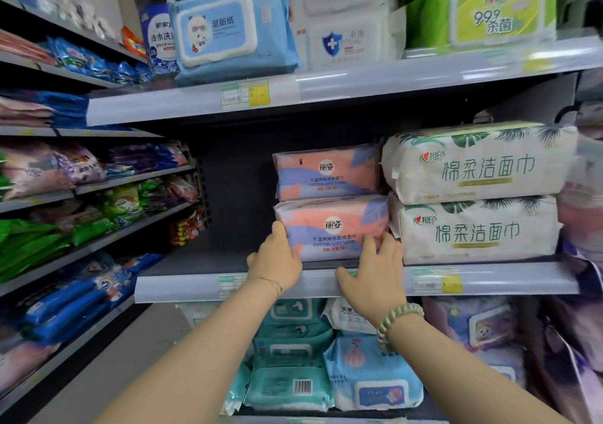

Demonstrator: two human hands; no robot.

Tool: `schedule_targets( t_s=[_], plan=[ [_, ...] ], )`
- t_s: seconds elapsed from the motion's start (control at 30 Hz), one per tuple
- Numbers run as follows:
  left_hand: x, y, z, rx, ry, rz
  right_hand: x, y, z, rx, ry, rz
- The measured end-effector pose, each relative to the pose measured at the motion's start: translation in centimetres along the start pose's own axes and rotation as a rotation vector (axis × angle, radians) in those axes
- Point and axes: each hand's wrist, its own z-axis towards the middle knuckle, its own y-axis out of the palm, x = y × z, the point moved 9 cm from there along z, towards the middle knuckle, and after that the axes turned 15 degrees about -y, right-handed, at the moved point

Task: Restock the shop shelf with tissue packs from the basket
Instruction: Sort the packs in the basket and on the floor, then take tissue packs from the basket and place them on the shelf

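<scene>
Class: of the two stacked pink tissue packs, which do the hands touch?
The lower pack: left hand and right hand touch its front corners; the upper pack lies untouched on top.

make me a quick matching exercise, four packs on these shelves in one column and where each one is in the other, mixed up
Packs
1. pink cotton towel pack
2. white leaf-print pack
3. blue panda wipes pack
4. teal wipes pack

Places
A. under the middle shelf
B. on the top shelf
C. touched by the left hand and right hand
D. on the middle shelf, right of the pink stack

Pairs: 1-C, 2-D, 3-B, 4-A
</scene>
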Motion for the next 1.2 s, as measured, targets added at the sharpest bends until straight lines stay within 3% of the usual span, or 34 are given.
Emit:
schedule_targets(
  t_s=[0.13, 0.27, 0.47, 0.83, 1.07, 1.2],
  plan=[
    [-0.1, -1.1, -1.2, 0.141, 0.042, 0.083, -0.5, -0.2, -0.1, -0.049, -0.027, 0.033],
    [1.4, -2.0, -3.1, 0.252, 0.194, 0.168, -1.2, -1.9, -0.8, 0.006, -0.134, 0.099],
    [4.3, -1.5, -6.9, 0.265, 0.385, 0.345, -1.7, -4.5, -1.7, 0.002, -0.233, 0.024],
    [9.3, 4.6, -15.6, 0.112, 0.600, 0.404, 1.9, -10.5, -6.8, 0.051, -0.281, -0.238],
    [11.9, 10.3, -20.7, 0.013, 0.654, 0.357, 6.7, -11.7, -12.1, -0.084, -0.182, -0.380],
    [12.3, 15.3, -24.6, -0.125, 0.711, 0.367, 9.5, -12.0, -15.8, -0.158, -0.150, -0.414]
  ],
)
